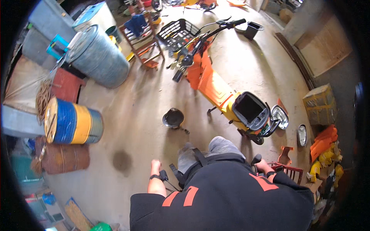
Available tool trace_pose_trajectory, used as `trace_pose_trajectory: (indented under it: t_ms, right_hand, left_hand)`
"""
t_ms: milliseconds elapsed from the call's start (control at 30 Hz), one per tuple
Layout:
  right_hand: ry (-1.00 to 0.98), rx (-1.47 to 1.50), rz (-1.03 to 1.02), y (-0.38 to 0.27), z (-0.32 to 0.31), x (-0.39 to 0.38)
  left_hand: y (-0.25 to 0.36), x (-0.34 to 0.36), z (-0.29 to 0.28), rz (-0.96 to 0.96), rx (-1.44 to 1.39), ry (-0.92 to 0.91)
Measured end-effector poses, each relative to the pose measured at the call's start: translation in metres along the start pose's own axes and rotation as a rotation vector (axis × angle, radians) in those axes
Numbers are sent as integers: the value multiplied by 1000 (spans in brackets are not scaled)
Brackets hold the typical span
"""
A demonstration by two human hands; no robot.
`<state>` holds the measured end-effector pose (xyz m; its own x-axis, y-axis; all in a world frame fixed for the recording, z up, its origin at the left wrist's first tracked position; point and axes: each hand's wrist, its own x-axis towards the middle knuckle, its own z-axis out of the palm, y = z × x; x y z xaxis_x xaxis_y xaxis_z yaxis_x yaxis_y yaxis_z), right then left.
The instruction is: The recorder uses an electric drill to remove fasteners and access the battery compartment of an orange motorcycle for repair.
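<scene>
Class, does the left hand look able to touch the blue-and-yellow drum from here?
Probably not: a wide stretch of floor lies between the left hand and the drum.

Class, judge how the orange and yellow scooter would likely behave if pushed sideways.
The scooter would probably tip rather than slide, its body being long and narrow. It would likely feel heavy, given its size. The handlebars might swing, since they reach out wide at the front.

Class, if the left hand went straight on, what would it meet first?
Probably the wooden chair, with the left hand passing left of the dark round object; depth is unclear.
</scene>
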<state>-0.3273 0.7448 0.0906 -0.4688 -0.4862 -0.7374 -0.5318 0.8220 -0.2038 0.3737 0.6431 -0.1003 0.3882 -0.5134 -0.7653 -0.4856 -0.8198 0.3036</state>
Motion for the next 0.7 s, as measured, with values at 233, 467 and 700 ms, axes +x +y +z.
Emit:
trace_pose_trajectory:
  t_ms: [233,467,700]
  right_hand:
    - [-100,-3,217,11,36,-35]
    - [-110,286,297,1,10,-4]
    - [-120,513,381,-36,-60,8]
  left_hand:
    - [324,35,5,503,-233,-216]
    - [497,11,82,98,-779,-785]
    - [588,56,188,-383,-1461,-622]
